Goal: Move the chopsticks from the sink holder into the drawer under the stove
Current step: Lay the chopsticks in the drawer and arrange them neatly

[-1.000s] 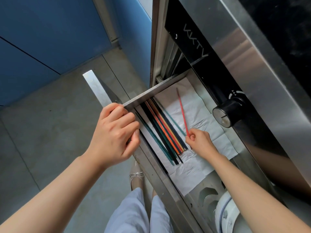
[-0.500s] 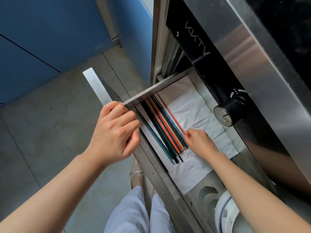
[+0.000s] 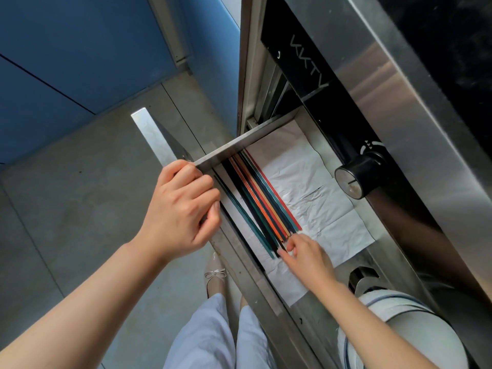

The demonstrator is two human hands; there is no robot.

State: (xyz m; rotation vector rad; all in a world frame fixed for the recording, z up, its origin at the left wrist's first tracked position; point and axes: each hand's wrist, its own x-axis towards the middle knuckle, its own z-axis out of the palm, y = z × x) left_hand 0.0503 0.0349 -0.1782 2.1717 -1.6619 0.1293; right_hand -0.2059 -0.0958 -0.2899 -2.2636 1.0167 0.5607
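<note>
The steel drawer (image 3: 226, 149) under the stove stands pulled out, lined with white paper (image 3: 314, 198). Several coloured chopsticks (image 3: 262, 201) (black, teal, orange, tan, red) lie side by side along its left side. A red chopstick (image 3: 277, 193) rests at the right edge of the row. My left hand (image 3: 183, 206) grips the drawer's front panel (image 3: 149, 137). My right hand (image 3: 306, 251) is inside the drawer with its fingertips touching the near ends of the chopsticks; it holds none of them. The sink holder is out of view.
A black stove knob (image 3: 351, 179) juts out over the drawer's right side. A white bowl-like item (image 3: 399, 331) with a blue stripe sits at the drawer's near end. Grey floor (image 3: 80, 195), blue cabinets (image 3: 80, 49) and my shoe (image 3: 215, 278) lie to the left and below.
The red chopstick, lifted at an angle a second ago, now lies flat in the row. My right hand let it go and slid back to the near ends.
</note>
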